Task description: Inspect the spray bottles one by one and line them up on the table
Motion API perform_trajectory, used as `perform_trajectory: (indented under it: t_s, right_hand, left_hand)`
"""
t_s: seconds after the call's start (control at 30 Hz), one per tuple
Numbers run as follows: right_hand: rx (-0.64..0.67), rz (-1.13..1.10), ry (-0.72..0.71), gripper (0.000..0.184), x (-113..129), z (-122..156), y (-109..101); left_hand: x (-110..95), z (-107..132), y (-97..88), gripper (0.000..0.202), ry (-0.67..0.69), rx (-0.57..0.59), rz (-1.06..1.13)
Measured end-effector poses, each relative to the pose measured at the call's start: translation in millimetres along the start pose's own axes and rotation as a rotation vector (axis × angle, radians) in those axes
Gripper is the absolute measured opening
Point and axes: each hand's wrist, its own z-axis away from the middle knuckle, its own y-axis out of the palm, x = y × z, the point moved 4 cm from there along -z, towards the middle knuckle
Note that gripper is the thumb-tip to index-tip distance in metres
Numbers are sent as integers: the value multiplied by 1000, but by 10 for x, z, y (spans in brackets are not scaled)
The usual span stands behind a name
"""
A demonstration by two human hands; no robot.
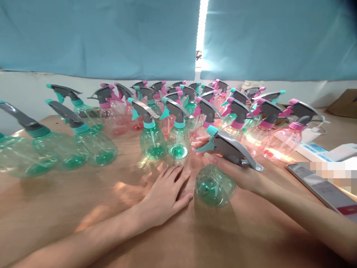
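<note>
A clear green spray bottle (pixel 215 186) with a grey and teal trigger head is in my right hand (pixel 227 167). The fingers wrap round its neck, just under the head, and the bottle stands slightly tilted at or just above the table; I cannot tell whether its base touches. My left hand (pixel 166 195) lies flat on the wood to the left of it, fingers stretched out and holding nothing. Just beyond those fingertips stand two green spray bottles (pixel 179 143) side by side. Pink spray bottles (pixel 237 130) stand behind my right hand.
Several green bottles (pixel 96 147) stand at the left of the table (pixel 69 208). More pink and green ones crowd the back. On the right are a phone (pixel 320 190), a white power strip (pixel 315 150) and a cardboard box (pixel 343 104). A blue curtain (pixel 97 41) hangs behind.
</note>
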Motion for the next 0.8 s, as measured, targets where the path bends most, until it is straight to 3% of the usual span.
perform_trajectory:
  t_s: [0.8]
  right_hand:
    - [39,18,114,35,-6,22,-22]
  left_hand:
    - [-11,-3,-4,51,6,8,10]
